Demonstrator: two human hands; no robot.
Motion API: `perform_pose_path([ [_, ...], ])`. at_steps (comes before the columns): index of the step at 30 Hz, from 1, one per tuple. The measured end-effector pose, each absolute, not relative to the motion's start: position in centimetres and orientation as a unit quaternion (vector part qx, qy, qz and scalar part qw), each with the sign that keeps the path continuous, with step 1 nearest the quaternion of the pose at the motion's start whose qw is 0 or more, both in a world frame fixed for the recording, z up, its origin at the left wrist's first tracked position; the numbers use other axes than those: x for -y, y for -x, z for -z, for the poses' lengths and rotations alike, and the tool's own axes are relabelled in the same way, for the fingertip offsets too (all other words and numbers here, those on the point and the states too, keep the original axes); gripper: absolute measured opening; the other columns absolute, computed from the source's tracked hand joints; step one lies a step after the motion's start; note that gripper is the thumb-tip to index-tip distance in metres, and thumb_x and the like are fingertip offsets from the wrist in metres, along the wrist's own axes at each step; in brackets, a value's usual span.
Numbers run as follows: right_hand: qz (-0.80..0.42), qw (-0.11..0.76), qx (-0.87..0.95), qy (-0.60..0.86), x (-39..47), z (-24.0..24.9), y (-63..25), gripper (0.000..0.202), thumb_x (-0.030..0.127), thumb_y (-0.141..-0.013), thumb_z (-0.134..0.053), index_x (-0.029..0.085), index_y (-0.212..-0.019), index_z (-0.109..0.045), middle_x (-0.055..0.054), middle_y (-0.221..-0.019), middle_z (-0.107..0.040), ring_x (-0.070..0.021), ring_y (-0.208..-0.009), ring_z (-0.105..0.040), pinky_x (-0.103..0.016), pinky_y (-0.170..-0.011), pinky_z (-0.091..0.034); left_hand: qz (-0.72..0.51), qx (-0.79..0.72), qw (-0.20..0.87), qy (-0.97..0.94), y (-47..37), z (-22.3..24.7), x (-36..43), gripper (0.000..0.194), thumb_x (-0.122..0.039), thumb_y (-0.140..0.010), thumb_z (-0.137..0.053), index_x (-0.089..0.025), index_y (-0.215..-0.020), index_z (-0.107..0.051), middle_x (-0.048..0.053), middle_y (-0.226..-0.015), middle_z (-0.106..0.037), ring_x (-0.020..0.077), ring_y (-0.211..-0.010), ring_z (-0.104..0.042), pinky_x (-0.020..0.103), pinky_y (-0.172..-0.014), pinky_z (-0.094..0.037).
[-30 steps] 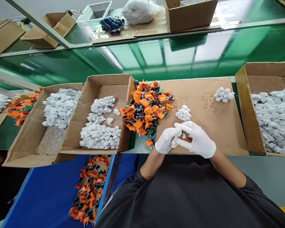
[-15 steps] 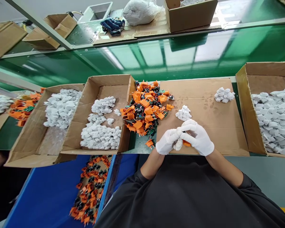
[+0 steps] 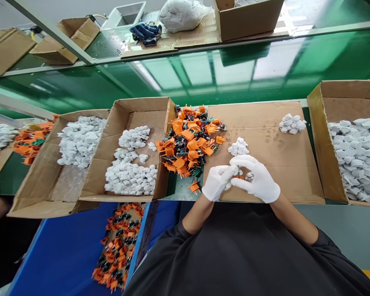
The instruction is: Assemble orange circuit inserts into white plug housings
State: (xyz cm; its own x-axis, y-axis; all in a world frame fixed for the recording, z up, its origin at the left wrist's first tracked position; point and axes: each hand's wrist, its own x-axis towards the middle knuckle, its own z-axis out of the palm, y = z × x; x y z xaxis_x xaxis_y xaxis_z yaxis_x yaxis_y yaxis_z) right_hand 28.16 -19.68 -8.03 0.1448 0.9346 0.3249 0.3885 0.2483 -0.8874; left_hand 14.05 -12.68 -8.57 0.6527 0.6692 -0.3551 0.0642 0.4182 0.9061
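In white gloves, my left hand [image 3: 216, 182] and my right hand [image 3: 260, 181] meet above the front edge of a cardboard sheet [image 3: 283, 164]. Their closed fingertips are around a small orange plug [image 3: 239, 176] with a bit of green circuit board, mostly hidden by the fingers. A whitish piece [image 3: 249, 176] shows inside the curl of my right hand; its kind is unclear. Just beyond the fingers lies a small heap of white plastic pieces [image 3: 238, 146]. To the left is a large pile of orange plugs with circuit boards [image 3: 189, 139].
Another white heap [image 3: 292, 123] lies at the sheet's far right. Cardboard boxes of white pieces stand on the right [image 3: 314, 135] and left [image 3: 162, 172]. Lower left, more orange plugs [image 3: 119, 246] lie beside blue surfaces. A shelf [image 3: 111, 45] carries boxes, gloves and a bag.
My right hand has shifted slightly to the right and its fingers have opened out a little. More of the plug's circuit board and the whitish piece now show between the hands.
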Motion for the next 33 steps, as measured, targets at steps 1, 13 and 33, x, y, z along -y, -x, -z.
perform_pose_path([
  [1, -0.25, 0.505, 0.602, 0.566, 19.7, 8.1, -28.2, 0.028, 0.032, -0.083, -0.071, 0.022, -0.109, -0.068, -0.008, -0.106, -0.072, -0.0221, -0.098, -0.068, -0.038, -0.09, -0.057, -0.195, -0.365, 0.76, -0.502, -14.0, 8.6, 12.7, 0.062, -0.078, -0.068, -0.062, -0.017, -0.06, -0.059, -0.005, -0.035, -0.043, 0.0062, -0.032, -0.03, 0.024, -0.038, -0.018],
  [13, -0.316, 0.475, 0.562, 0.599, 20.0, 8.1, -28.1, 0.039, 0.026, -0.084, -0.066, 0.02, -0.123, -0.065, -0.003, -0.096, -0.075, -0.0164, -0.078, -0.068, -0.03, -0.072, -0.058, -0.115, -0.345, 0.776, -0.515, -12.9, 8.7, 11.9, 0.077, -0.084, -0.078, -0.037, -0.017, -0.045, -0.054, 0.001, -0.033, -0.043, 0.0081, -0.032, -0.034, 0.027, -0.04, -0.022],
  [33, -0.293, 0.478, 0.629, 0.538, 19.7, 8.0, -28.5, 0.045, 0.037, -0.087, -0.067, 0.02, -0.129, -0.061, -0.01, -0.112, -0.075, -0.0231, -0.098, -0.072, -0.037, -0.09, -0.057, -0.185, -0.288, 0.87, -0.356, -13.9, 10.4, 13.3, 0.06, -0.075, -0.068, -0.067, -0.018, -0.061, -0.049, -0.01, -0.034, -0.03, 0.0037, -0.03, -0.024, 0.021, -0.033, -0.019],
])
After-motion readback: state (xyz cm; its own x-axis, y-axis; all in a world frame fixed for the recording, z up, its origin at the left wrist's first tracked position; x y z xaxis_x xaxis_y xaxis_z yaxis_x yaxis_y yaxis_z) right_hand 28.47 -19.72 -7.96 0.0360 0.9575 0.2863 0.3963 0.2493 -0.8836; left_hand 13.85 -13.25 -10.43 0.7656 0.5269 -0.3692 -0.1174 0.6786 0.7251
